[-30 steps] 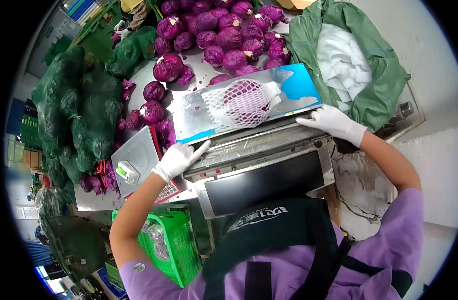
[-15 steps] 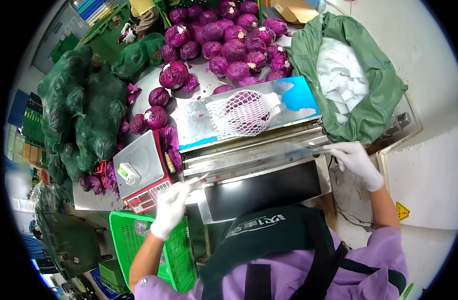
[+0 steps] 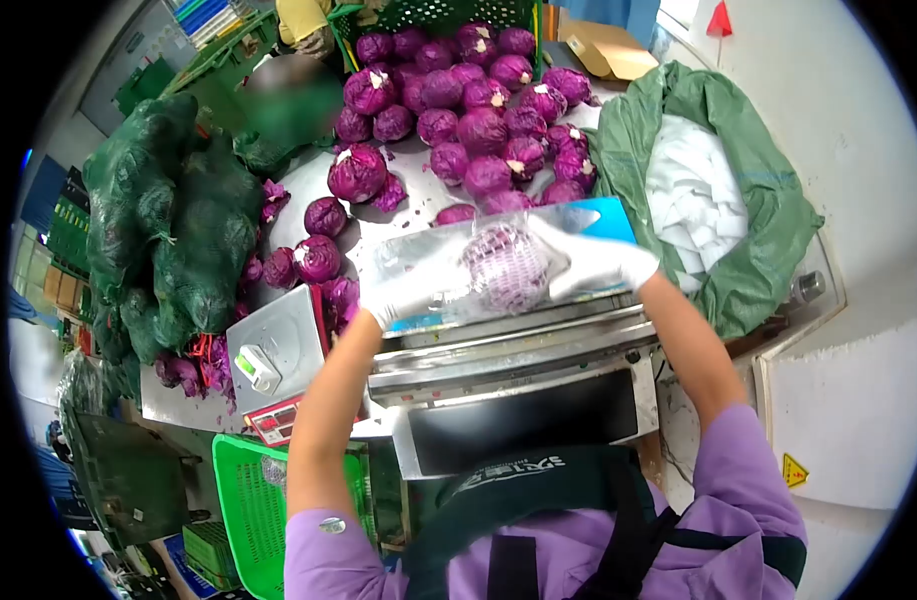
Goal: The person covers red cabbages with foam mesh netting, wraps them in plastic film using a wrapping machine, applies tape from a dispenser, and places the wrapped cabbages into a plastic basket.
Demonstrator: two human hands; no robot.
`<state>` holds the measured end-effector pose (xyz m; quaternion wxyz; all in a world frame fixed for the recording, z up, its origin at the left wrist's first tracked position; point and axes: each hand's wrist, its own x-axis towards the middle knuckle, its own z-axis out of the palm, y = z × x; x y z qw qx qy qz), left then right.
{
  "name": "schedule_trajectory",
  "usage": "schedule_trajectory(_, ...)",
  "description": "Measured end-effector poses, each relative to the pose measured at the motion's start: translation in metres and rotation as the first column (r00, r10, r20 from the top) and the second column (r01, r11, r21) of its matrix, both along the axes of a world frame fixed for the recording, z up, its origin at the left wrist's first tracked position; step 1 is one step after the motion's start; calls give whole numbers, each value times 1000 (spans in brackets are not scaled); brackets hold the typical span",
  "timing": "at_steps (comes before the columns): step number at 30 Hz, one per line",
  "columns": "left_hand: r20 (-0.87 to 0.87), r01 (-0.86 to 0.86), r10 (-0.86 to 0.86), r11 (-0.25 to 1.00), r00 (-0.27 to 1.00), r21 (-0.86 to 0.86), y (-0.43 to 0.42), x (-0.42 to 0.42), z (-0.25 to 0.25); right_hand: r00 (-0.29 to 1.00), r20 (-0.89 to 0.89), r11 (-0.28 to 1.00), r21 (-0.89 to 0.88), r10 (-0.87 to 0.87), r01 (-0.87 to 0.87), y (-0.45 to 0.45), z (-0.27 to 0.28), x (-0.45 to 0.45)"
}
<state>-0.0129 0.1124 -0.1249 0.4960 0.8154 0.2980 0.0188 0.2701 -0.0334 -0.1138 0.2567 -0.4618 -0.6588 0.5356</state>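
A red cabbage (image 3: 504, 268) in a white foam net sits on the wrapping machine's metal and blue top plate (image 3: 608, 222). Shiny clear film (image 3: 433, 245) appears to lie over and beside it. My left hand (image 3: 415, 290), in a white glove, is at the cabbage's left side, its fingers blurred against the film. On the other side my right hand (image 3: 590, 264), also gloved, curves around the cabbage with thumb and fingers closed on it. Nearer to me are the machine's metal rollers (image 3: 508, 350) and black plate (image 3: 523, 422).
Many loose red cabbages (image 3: 483, 130) are heaped at the back. A green sack (image 3: 768, 225) of white foam nets stands right. Left are green net bags (image 3: 203, 240) and a scale (image 3: 278, 345) with a small white object on it. A green basket (image 3: 240, 500) stands below.
Both hands have moved forward from the film's edge near the rollers to the two sides of the netted cabbage. Film now appears over the cabbage. The camera view has shifted slightly.
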Motion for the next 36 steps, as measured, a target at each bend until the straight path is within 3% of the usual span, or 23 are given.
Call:
schedule_trajectory(1, 255, 108, -92, 993, 963, -52, -24, -19, -23, 974, 226, 984, 176, -1, -40, -3, -1, -10)
schedule_trajectory(3, 274, 11, 13, 996, 962, -87, -43, -16, -12, 982, -103, 987, 26, -156, 160, -7, -13, -29)
schedule_trajectory(5, 321, -137, 170, 983, 932, -123, -63, -17, 8, 963, -175, 962, 144, -204, 230, -7, -18, -32)
schedule_trajectory(7, 267, -242, 340, 909, 902, -340, -73, -18, 23, 951, -80, 942, 134, -299, 308, -29, 21, -44)
schedule_trajectory(9, 181, -190, 297, 874, 938, -448, -97, -25, 48, 844, -357, 915, -206, -400, 346, -54, 33, -57)
schedule_trajectory(10, 59, -222, 280, 856, 958, -466, -107, -33, 49, 915, -176, 931, -96, -363, 351, -74, 29, -62)
schedule_trajectory(11, -124, -356, 373, 653, 919, -668, -141, -36, 80, 887, -205, 882, -331, -413, 334, -99, 22, -72)
schedule_trajectory(13, -409, -418, 111, 390, 906, -821, -165, -59, 76, 883, -189, 661, -732, -430, 165, -139, 29, -91)
schedule_trajectory(15, -384, -389, 76, 289, 920, -874, -192, -83, 56, 854, -191, 471, -879, -485, 71, -171, 23, -115)
schedule_trajectory(16, -374, -377, 52, 193, 926, -906, -203, -99, 24, 860, -288, 496, -867, -421, -48, -188, 11, -122)
schedule_trajectory(17, -383, -383, 30, 116, 923, -916, -213, -110, 9, 821, -199, 236, -968, -535, -81, -190, 17, -138)
schedule_trajectory(19, -524, -524, 20, 48, 851, -850, -221, -117, -3, 714, -325, 242, -945, -620, -220, -204, 20, -147)
schedule_trajectory(20, -518, -520, 45, 91, 854, -849, -224, -124, -2, 637, -400, 308, -916, -659, -257, -212, 17, -144)
schedule_trajectory(21, -448, -463, 138, 108, 883, -880, -233, -136, -12, 748, -358, 458, -885, -559, -82, -229, -12, -137)
schedule_trajectory(23, -288, -307, 225, 56, 931, -950, -241, -165, -17, 654, -318, 610, -742, -686, 279, -259, -25, -139)
schedule_trajectory(24, -217, -276, 404, 95, 889, -956, -257, -177, -17, 736, -76, 572, -685, -673, 451, -265, 1, -135)
schedule_trajectory(25, -137, -196, 483, 75, 865, -978, -269, -196, -29, 731, -76, 567, -687, -679, 455, -277, 0, -133)
schedule_trajectory(27, -28, -264, 578, 330, 816, -906, -294, -203, -34, 789, 8, 775, -181, -615, 606, -303, -9, -135)
schedule_trajectory(28, -13, -391, 632, 463, 775, -795, -301, -199, -33, 691, 57, 690, -40, -720, 723, -309, -14, -140)
schedule_trajectory(31, 167, -596, 885, 421, 434, -683, -297, -179, -27, 430, -29, 431, -48, -902, 901, -302, -17, -151)
schedule_trajectory(33, 254, -577, 898, 427, 359, -696, -289, -152, -7, 381, -286, 391, 23, -879, 920, -279, -18, -162)
schedule_trajectory(35, 300, -527, 906, 419, 299, -739, -275, -142, -5, 199, -289, 226, -61, -936, 972, -257, -21, -166)
schedule_trajectory(36, 298, -537, 924, 381, 239, -753, -268, -140, -4, 181, -284, 175, 47, -942, 983, -249, -26, -164)
